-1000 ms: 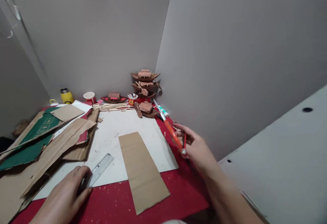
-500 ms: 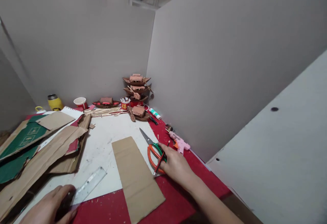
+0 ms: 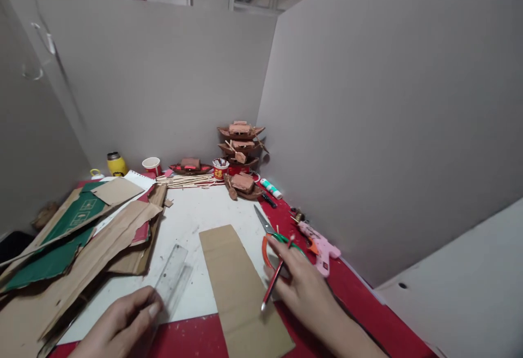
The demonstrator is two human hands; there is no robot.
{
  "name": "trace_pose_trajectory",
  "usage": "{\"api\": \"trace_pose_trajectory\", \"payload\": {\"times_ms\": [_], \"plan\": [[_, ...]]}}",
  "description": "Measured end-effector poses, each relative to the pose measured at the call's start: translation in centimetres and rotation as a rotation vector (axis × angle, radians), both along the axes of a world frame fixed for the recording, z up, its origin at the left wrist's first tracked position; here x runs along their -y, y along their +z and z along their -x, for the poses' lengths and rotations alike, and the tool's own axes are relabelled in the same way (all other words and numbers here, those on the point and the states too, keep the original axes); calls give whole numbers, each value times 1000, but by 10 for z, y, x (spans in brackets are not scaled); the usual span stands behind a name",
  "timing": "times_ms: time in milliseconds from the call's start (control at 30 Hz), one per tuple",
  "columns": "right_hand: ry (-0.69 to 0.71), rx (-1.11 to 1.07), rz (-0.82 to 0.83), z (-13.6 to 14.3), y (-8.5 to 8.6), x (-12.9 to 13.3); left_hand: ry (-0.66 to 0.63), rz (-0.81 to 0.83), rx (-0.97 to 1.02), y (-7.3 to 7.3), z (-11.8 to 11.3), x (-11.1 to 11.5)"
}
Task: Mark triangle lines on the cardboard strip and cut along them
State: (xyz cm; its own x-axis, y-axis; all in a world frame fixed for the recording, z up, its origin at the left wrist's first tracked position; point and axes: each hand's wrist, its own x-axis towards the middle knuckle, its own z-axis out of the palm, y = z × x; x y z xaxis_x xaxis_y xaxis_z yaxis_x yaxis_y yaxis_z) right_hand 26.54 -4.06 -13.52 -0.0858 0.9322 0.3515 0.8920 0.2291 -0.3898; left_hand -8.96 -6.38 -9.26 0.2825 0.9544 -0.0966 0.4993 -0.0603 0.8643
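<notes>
A clear ruler [image 3: 171,273] is gripped at its near end by my left hand [image 3: 126,317], with its far end pointing over the white sheet. My right hand [image 3: 308,287] holds a red-and-black pencil [image 3: 274,281] between its fingers. The pencil's lower end is over the right edge of a long brown cardboard strip [image 3: 235,271]. Scissors [image 3: 265,222] with orange and green handles lie beside the strip, blades pointing away; my right fingers partly cover the handles. Whether they touch the handles, I cannot tell.
Cardboard pieces [image 3: 122,232] are piled at the left. At the back are stacked model boats [image 3: 241,145], thin wooden sticks [image 3: 186,181], a paper cup [image 3: 151,165] and a yellow flask [image 3: 116,165]. A pink glue gun [image 3: 322,246] lies along the right wall.
The view has turned left, shifting everything rightward in the picture. My left hand has brought the ruler nearer the cardboard strip. The pencil in my right hand has moved over the strip's edge.
</notes>
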Motion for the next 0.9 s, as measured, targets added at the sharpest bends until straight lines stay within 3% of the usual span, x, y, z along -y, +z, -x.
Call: {"api": "trace_pose_trajectory", "payload": {"times_ms": [100,233,467,600,733,900], "plan": [[213,18,31,21,0,6,1,137,193,3,-8,-8],[286,167,83,43,1,6,10,406,429,-2,-15,-20],[350,283,206,71,17,0,116,405,562,-17,-31,-51],[446,220,261,74,24,-7,159,410,598,-21,-43,-66],[540,52,209,70,11,-18,165,407,608,-23,-57,-74],[529,-163,109,61,-14,-32,156,375,603,-31,-71,-80]]}}
